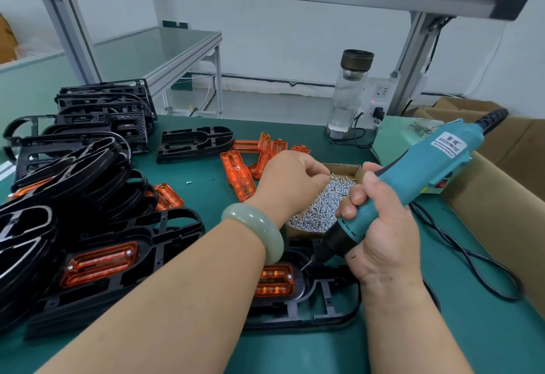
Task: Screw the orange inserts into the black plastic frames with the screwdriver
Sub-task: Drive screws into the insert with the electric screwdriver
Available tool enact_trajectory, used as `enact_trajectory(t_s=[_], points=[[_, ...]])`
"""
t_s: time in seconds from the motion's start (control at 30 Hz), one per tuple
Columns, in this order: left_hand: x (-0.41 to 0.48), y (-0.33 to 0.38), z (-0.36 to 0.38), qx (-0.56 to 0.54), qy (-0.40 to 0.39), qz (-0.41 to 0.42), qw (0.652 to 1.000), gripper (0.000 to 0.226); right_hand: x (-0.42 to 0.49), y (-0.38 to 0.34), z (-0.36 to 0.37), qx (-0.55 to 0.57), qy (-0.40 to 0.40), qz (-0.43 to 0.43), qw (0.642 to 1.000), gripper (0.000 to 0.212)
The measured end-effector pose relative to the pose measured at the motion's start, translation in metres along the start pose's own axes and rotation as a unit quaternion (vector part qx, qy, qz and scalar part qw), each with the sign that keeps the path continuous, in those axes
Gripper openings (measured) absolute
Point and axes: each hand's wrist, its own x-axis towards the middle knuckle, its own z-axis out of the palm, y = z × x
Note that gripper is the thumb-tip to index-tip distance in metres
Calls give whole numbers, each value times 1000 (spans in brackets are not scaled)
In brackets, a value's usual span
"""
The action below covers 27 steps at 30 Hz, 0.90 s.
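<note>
Over the screw box (357, 171), fingers of the left hand (290, 174) curl down, probably fetching a screw, pinch unseen; the right hand (383, 235) wraps the screwdriver (424, 167), bit poised beside the orange insert (274, 280)

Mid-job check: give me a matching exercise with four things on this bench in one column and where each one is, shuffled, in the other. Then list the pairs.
Things
1. electric screwdriver
2. box of screws
3. glass bottle
4. pale green bangle

Places
A. worn on the left wrist
B. at the back of the bench, beside the wall socket
C. gripped in the right hand
D. under the fingers of the left hand

Pairs: 1-C, 2-D, 3-B, 4-A
</note>
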Motion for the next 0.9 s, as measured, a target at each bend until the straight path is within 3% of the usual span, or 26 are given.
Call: enact_trajectory(t_s=[0.17, 0.43, 0.57, 0.9], points=[[-15, 11, -12, -153, 91, -2, 984, 19, 0, 1, 0, 9, 8, 2, 1000, 9], [-92, -14, -20, -370, 106, -119, 915, 24, -4, 1, 3, 90, 19, 11, 996, 17], [-110, -23, -24, -396, 135, -130, 899, 28, -6, 4, 5, 128, 44, 20, 991, 4], [-126, -24, -20, -427, 108, -152, 885, 27, -7, 6, 10, 213, 73, 28, 974, 10]])
